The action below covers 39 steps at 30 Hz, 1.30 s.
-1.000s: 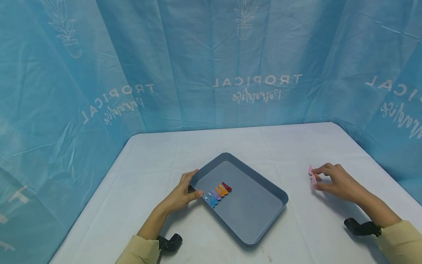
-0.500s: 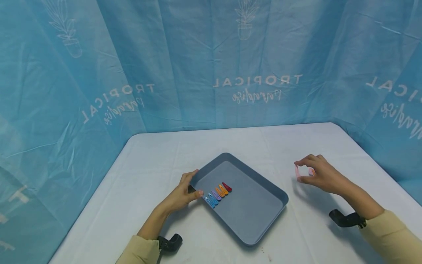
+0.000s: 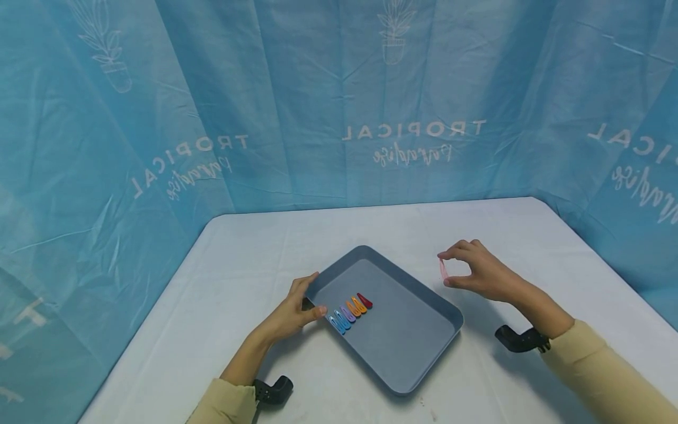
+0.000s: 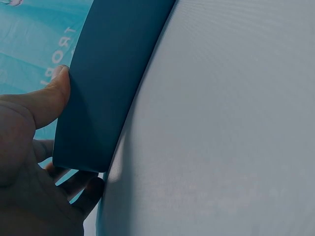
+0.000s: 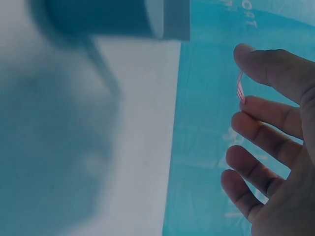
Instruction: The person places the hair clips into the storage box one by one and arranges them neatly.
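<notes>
My left hand (image 3: 290, 315) holds the left corner of a grey-blue rectangular tray (image 3: 402, 335). In the left wrist view the thumb lies at the rim of the tray (image 4: 110, 73) and the fingers curl by its corner. Snap hair clips lie in a slanting row inside, near that hand: two blue clips (image 3: 339, 321), a purple clip (image 3: 347, 313), two orange clips (image 3: 356, 306) and a red clip (image 3: 364, 300). My right hand (image 3: 484, 274) pinches a pink hair clip (image 3: 443, 270) upright between thumb and index finger, just right of the tray. Its other fingers are spread (image 5: 246, 169).
A white-covered table (image 3: 254, 253) carries the tray. Blue printed curtain (image 3: 318, 106) hangs along the back and sides. Black wrist cameras (image 3: 273, 390) jut from both wrists. The spot where another pink clip lay is behind the right hand.
My right hand has lifted the pink hair clip and carried it leftward from the table's right side to near the tray. The left hand, tray and clips inside have stayed put.
</notes>
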### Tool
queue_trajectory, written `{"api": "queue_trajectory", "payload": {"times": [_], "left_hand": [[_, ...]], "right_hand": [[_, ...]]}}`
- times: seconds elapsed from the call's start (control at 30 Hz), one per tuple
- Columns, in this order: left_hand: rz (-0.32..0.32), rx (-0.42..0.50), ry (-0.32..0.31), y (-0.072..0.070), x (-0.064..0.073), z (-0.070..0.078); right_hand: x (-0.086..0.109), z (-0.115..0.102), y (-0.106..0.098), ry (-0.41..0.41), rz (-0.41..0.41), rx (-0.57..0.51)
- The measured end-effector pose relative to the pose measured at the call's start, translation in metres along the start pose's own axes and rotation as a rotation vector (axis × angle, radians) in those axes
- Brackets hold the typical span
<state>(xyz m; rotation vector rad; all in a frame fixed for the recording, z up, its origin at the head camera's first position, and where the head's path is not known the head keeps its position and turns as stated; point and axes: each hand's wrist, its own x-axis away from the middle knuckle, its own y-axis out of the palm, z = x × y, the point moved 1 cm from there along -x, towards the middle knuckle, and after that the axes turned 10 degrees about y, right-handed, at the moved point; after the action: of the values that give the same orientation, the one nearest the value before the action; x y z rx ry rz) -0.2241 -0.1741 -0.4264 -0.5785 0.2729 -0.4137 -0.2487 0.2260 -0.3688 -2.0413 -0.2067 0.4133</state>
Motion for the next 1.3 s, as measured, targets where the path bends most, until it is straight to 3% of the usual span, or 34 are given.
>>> {"api": "queue_trajectory", "payload": {"times": [0.7, 1.3], "left_hand": [[0.007, -0.005, -0.015, 0.001, -0.001, 0.001], [0.000, -0.006, -0.012, 0.000, 0.000, 0.002]], "right_hand": [[-0.038, -0.048, 0.032, -0.125, -0.134, -0.031], [-0.061, -0.062, 0.057, -0.148, -0.272, -0.035]]}}
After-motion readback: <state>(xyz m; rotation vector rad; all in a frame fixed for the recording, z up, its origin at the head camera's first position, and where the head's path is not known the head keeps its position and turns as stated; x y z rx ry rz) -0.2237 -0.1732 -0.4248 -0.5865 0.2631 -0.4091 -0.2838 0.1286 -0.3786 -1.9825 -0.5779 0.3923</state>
